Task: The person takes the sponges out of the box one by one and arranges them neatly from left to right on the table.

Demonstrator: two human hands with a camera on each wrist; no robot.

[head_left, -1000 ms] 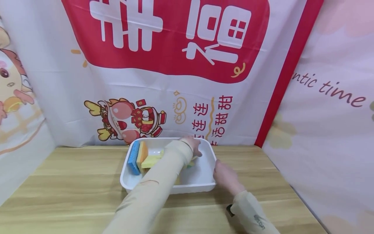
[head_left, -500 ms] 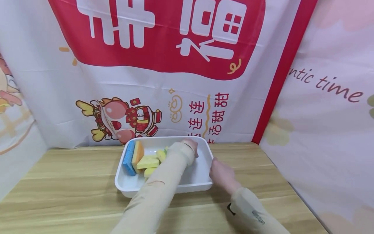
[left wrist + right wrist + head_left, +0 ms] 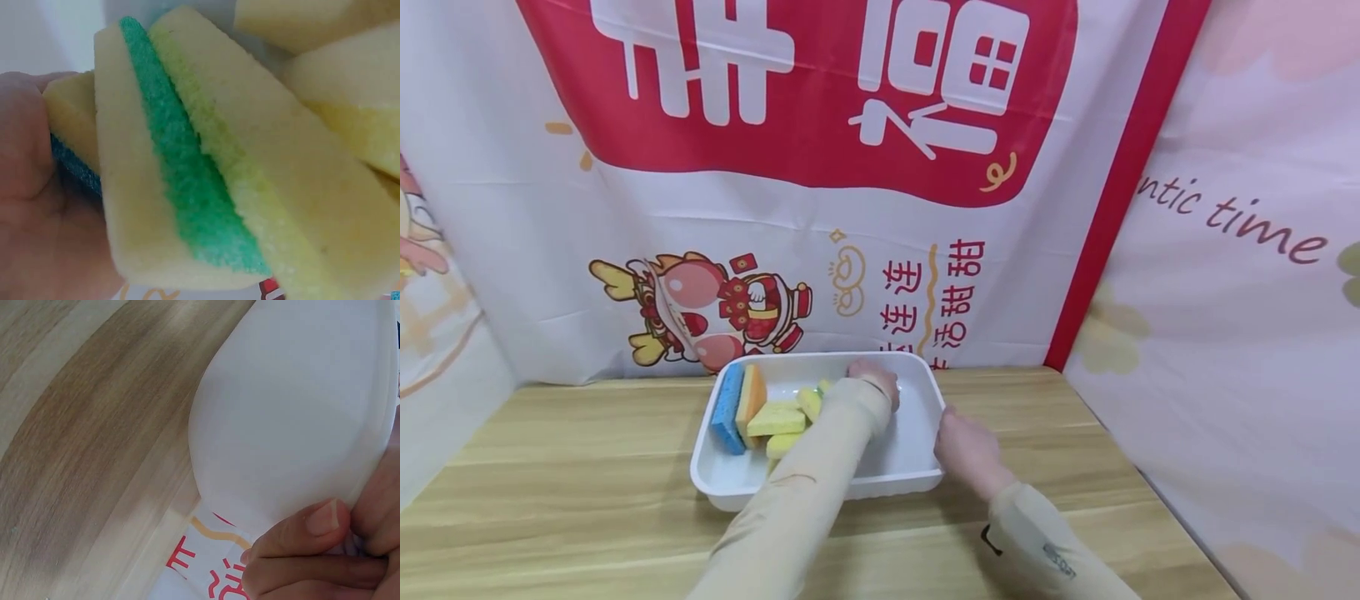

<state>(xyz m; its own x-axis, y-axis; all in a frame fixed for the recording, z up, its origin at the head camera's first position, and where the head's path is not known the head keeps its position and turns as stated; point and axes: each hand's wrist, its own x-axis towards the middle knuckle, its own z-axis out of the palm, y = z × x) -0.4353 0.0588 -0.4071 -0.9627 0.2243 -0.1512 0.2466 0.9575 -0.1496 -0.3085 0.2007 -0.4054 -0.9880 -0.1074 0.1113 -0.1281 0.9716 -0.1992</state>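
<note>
A white plastic tray [image 3: 917, 454] stands on the table with several sponges in it. My right hand [image 3: 973, 450] grips its right-hand rim, and the right wrist view shows curled fingers [image 3: 300, 540] against the white wall. Inside the tray, my left hand [image 3: 876, 382] holds a yellow sponge with a dark blue layer [image 3: 75, 115], partly hidden in the left wrist view. Beside it lean a cream sponge with a green layer [image 3: 181, 162] and a pale yellow sponge [image 3: 262, 150]. A blue sponge [image 3: 727, 408] and an orange sponge [image 3: 751, 406] stand upright at the tray's left end.
Yellow sponges [image 3: 778, 418] lie in the middle of the tray, partly covered by my left sleeve [image 3: 797, 492]. The wooden table [image 3: 572, 492] extends around the tray. A printed cloth [image 3: 812, 204] hangs close behind the tray's back rim.
My left hand has sunk lower into the tray and shifted slightly left, its fingers now out of sight in the head view. The right hand stays on the rim. The head view has shifted slightly.
</note>
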